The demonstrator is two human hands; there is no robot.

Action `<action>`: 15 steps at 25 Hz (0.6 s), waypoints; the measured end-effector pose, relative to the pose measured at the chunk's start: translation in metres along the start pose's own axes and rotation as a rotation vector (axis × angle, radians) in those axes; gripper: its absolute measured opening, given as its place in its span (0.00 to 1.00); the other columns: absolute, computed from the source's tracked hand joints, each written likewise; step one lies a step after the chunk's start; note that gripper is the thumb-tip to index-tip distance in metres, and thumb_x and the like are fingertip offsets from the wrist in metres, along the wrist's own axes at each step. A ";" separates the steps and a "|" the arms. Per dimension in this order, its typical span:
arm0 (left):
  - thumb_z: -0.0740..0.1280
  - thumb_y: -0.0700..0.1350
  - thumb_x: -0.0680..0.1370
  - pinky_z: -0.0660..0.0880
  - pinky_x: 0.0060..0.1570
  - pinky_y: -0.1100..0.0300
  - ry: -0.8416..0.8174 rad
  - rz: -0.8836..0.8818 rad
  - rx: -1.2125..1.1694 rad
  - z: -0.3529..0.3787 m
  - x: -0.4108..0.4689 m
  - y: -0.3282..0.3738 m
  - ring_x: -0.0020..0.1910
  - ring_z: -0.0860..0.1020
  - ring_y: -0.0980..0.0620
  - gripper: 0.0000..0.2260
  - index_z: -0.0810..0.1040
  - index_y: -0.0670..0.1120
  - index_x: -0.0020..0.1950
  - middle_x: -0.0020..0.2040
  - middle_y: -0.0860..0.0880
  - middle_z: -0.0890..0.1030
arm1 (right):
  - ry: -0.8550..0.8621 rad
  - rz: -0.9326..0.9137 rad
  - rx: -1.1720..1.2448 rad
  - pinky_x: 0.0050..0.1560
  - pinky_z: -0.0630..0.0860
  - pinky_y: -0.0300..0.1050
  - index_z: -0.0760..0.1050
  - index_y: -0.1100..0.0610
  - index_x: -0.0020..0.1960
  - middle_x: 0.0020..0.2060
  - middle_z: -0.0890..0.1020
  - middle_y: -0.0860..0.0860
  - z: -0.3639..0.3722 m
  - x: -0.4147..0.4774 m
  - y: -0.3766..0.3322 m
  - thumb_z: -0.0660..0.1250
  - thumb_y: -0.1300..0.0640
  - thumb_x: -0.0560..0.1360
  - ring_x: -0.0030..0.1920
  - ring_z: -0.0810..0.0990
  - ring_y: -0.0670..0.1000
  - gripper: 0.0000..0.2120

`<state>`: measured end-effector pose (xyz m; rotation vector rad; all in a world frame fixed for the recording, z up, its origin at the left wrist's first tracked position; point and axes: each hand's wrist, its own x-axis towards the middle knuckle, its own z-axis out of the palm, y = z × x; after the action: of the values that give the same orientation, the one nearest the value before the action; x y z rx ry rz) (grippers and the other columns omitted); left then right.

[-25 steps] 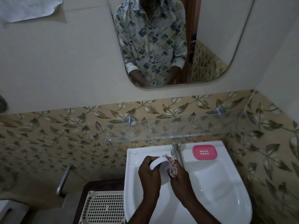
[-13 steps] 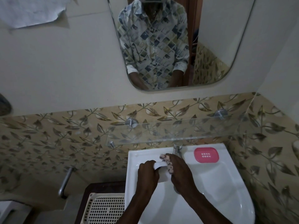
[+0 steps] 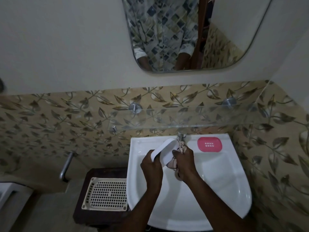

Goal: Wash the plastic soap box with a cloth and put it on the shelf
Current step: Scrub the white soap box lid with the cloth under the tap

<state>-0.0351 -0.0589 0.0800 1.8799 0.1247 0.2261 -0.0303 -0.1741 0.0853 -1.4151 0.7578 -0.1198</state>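
Observation:
Over the white sink point(image 3: 222, 185), my left hand point(image 3: 153, 166) grips the white plastic soap box point(image 3: 164, 149) by its lower end, tilted so its bottom faces up. My right hand point(image 3: 184, 160) is closed on a pale patterned cloth point(image 3: 173, 163) pressed against the box's right side, just below the tap point(image 3: 181, 135). A pink perforated soap box insert point(image 3: 209, 144) lies on the sink's back right rim. The glass shelf point(image 3: 192, 118) hangs on the wall above the sink, with nothing on it.
A mirror point(image 3: 187, 32) sits on the wall above the shelf. Left of the sink a cream plastic basket point(image 3: 107, 194) rests on a dark wooden stool point(image 3: 83, 213). A metal pipe point(image 3: 66, 166) sticks out of the tiled wall at left.
Both hands have turned the soap box so that more of its white bottom shows, tilted up toward the tap. The cloth stays against its right side. The view has tipped downward a little.

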 end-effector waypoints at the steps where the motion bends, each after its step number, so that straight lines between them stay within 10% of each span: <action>1: 0.66 0.42 0.80 0.77 0.46 0.57 -0.031 0.025 0.015 0.000 0.000 0.000 0.45 0.81 0.60 0.06 0.82 0.49 0.51 0.47 0.54 0.84 | 0.044 -0.088 -0.118 0.47 0.79 0.46 0.77 0.60 0.61 0.54 0.83 0.59 -0.003 0.000 -0.007 0.65 0.69 0.75 0.50 0.82 0.58 0.15; 6: 0.61 0.49 0.81 0.72 0.62 0.64 -0.220 0.261 0.177 0.004 0.012 0.027 0.62 0.75 0.60 0.19 0.74 0.48 0.71 0.63 0.55 0.78 | 0.022 -0.549 -0.551 0.57 0.78 0.48 0.76 0.60 0.64 0.56 0.84 0.58 -0.004 -0.013 -0.030 0.64 0.72 0.72 0.57 0.81 0.59 0.21; 9: 0.59 0.36 0.79 0.76 0.58 0.64 -0.030 0.198 0.001 0.007 0.020 0.032 0.55 0.80 0.63 0.17 0.82 0.47 0.60 0.55 0.54 0.84 | 0.050 -0.470 -0.526 0.58 0.78 0.54 0.74 0.60 0.66 0.57 0.83 0.59 0.007 -0.029 -0.020 0.66 0.68 0.75 0.59 0.80 0.60 0.20; 15: 0.56 0.44 0.84 0.78 0.52 0.52 0.147 -0.322 -0.317 0.020 0.034 0.015 0.54 0.81 0.46 0.12 0.80 0.52 0.54 0.52 0.49 0.83 | 0.211 0.043 -0.038 0.48 0.82 0.58 0.78 0.64 0.54 0.46 0.84 0.61 0.020 -0.030 0.004 0.67 0.64 0.76 0.45 0.83 0.62 0.08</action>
<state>0.0019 -0.0752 0.0913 1.5020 0.4616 0.1518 -0.0436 -0.1414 0.0926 -1.4356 0.9682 -0.2257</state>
